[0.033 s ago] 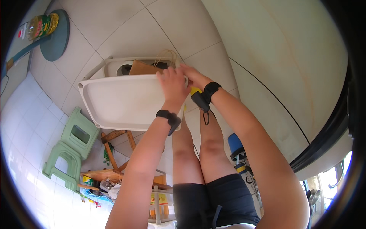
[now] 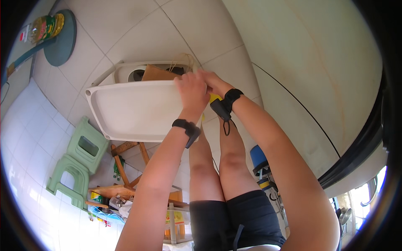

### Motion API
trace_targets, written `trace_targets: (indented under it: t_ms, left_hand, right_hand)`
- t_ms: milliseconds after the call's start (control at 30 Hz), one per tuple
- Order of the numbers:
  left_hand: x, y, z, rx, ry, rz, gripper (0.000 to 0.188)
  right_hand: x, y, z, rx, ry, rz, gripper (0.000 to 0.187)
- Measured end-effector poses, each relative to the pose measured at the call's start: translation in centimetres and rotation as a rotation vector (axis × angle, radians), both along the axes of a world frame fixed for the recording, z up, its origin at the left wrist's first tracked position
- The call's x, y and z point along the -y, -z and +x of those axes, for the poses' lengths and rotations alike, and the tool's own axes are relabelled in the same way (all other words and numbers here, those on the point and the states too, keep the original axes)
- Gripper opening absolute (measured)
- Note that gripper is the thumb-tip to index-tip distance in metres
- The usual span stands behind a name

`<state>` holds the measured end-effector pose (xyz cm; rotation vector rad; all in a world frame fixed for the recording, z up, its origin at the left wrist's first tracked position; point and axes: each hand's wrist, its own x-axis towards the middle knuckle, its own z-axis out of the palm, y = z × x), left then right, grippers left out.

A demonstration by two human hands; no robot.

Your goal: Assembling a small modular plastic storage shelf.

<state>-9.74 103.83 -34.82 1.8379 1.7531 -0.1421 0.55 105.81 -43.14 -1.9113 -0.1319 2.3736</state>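
A white plastic shelf rack stands before me, its shallow top tray (image 2: 138, 111) facing up. My left hand (image 2: 192, 93) is at the tray's far right corner, fingers bent over the rim. Close against it, my right hand (image 2: 214, 83) reaches to the same corner from the right, its fingers curled and partly hidden behind the left. A bit of something yellow (image 2: 215, 98) shows under my right hand; its kind is unclear. On a lower tier behind the tray lie a brown paper bag (image 2: 159, 73) with string handles and a white round thing (image 2: 136, 75).
Two green plastic stools (image 2: 90, 142) stand at the left by the tiled wall. Near them is a wooden folding frame (image 2: 121, 165) and a cluttered low shelf. An oil bottle (image 2: 48, 28) sits on a round blue-grey top at far left. A large pale surface (image 2: 310, 79) fills the right.
My left hand has slid slightly to the right along the tray's rim. The right hand stays at the corner, almost unmoved.
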Motion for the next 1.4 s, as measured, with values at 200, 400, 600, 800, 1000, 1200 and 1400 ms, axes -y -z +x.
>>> trace_targets:
  t_ms: [200, 400, 600, 800, 1000, 1200, 1400]
  left_hand:
    - [0.1, 0.5, -0.3, 0.057, -0.015, 0.046, 0.041]
    - [-0.3, 0.1, -0.4, 0.067, -0.006, 0.028, 0.041]
    - [-0.6, 0.3, -1.4, 0.12, -0.005, 0.017, 0.042]
    - [-2.3, 0.7, -5.9, 0.183, 0.242, -0.08, 0.027]
    - [-2.1, 0.6, -5.8, 0.14, 0.212, -0.144, 0.032]
    - [-3.4, 0.5, -5.1, 0.087, 0.215, -0.268, 0.046]
    - [-4.9, -0.4, -2.0, -0.131, 0.203, -0.436, 0.05]
  right_hand:
    - [-0.5, -0.2, -0.2, -0.129, -0.052, -0.006, 0.018]
    - [-1.1, -0.2, 0.0, -0.183, -0.117, -0.003, 0.019]
    - [-1.2, 0.9, 0.3, -0.169, -0.165, 0.016, 0.023]
    - [-0.3, 1.6, 0.7, -0.115, -0.1, 0.015, 0.025]
    - [-0.8, 1.0, 0.2, -0.099, -0.131, 0.025, 0.021]
    - [-1.1, 0.9, 0.2, -0.058, -0.157, 0.043, 0.017]
    - [-1.1, 1.8, 1.4, -0.045, -0.192, 0.05, 0.016]
